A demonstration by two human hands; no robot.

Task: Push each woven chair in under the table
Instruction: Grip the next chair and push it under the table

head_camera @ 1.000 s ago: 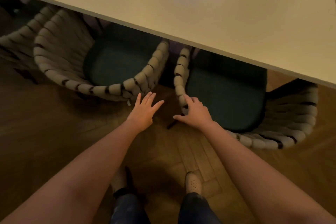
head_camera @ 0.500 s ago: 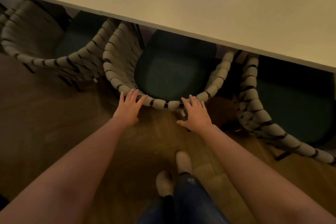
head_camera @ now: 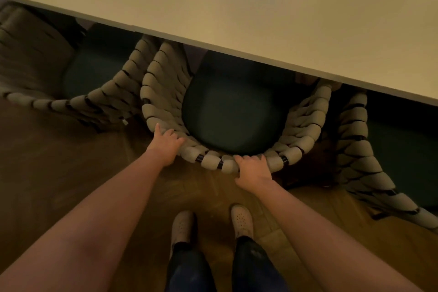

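Observation:
A woven chair [head_camera: 305,130] with thick beige rope bands and a dark green seat stands in front of me, its front part hidden under the pale table [head_camera: 237,2]. My left hand [head_camera: 166,143] grips the curved back rim at its left bend. My right hand [head_camera: 252,169] holds the same rim at its nearest point, fingers curled over the rope. A second woven chair [head_camera: 104,95] stands to the left, touching the middle one. A third woven chair [head_camera: 355,149] stands to the right, its back sticking out further over the floor.
Wooden parquet floor [head_camera: 59,173] lies below. My two feet in light shoes [head_camera: 241,220] stand just behind the middle chair. The table edge runs diagonally from upper left to right.
I have stepped left from the right chair to the middle one. Both hands went from open and hovering to closing on its back rim.

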